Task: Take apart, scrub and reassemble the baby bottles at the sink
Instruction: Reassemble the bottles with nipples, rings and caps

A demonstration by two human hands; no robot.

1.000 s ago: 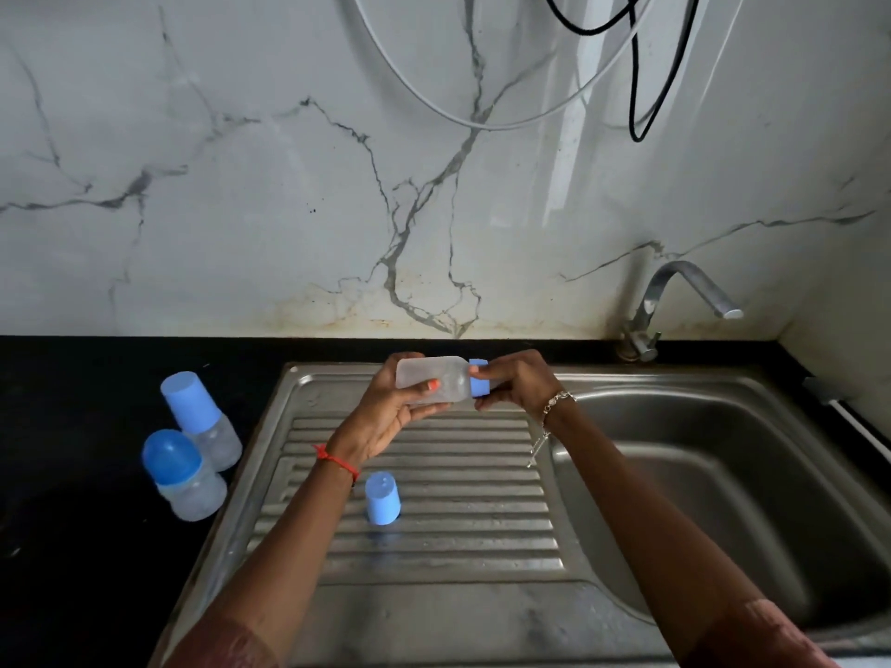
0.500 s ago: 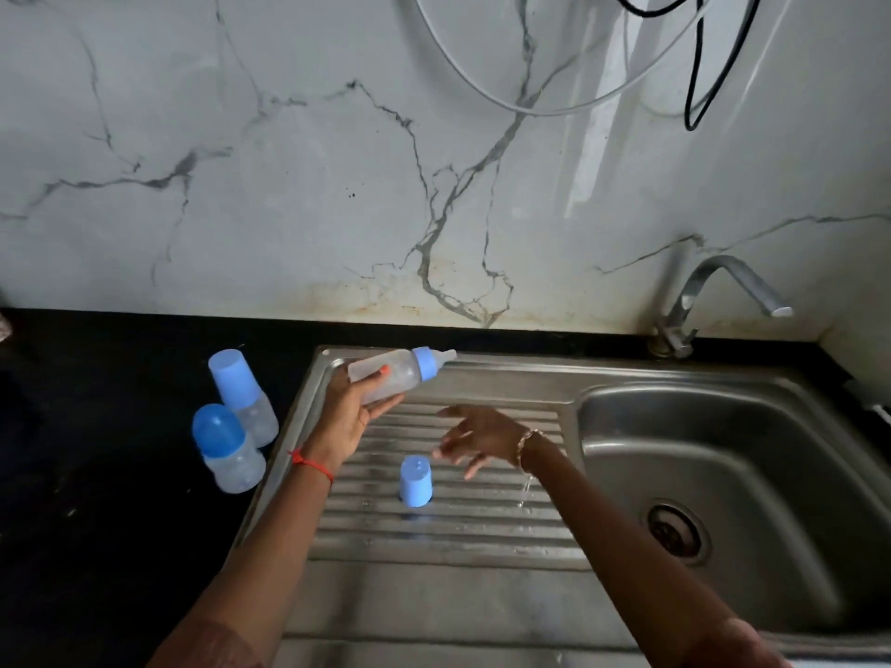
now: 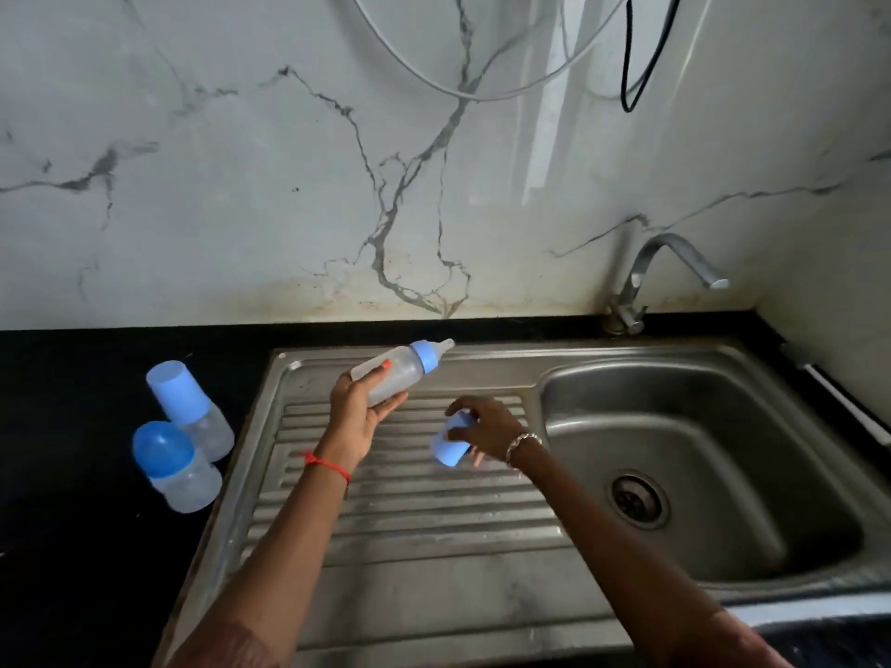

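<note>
Nearest the camera, two bare forearms reach out over the ribbed draining board (image 3: 414, 518) of the steel sink. The right hand (image 3: 487, 429) is curled over a light blue cap (image 3: 451, 448), fingers wrapped round its closed end, the open mouth tipped down and toward the camera; whether the cap's rim touches the ribs beneath it cannot be told. A metal bracelet (image 3: 523, 443) sits on that wrist.

Just left of that grip and a little farther out, the left hand (image 3: 359, 409) is closed on a clear baby bottle (image 3: 393, 376), thumb over the top of the body, fingers under it, orange nail showing. The bottle is held off the board, tilted, base toward the left, blue collar (image 3: 425, 355) and pale teat (image 3: 444, 345) pointing up and right, past the fingertips. A red thread (image 3: 328, 464) circles this wrist.

Right of the cap-holding hand, the basin (image 3: 723, 474) drops away, its drain (image 3: 637, 499) near the bottom, well apart from both hands.

Well left of the bottle hand, on the black counter (image 3: 72, 547), two more bottles stand touching each other: the nearer one with a rounded dark blue cap (image 3: 161, 448), the farther one with a pale blue flat-topped cap (image 3: 176, 390).

Farthest out, beyond and right of both grips, the tap (image 3: 660, 277) rises at the marble wall (image 3: 241, 185), spout aimed right. Cables (image 3: 627, 65) hang above.
</note>
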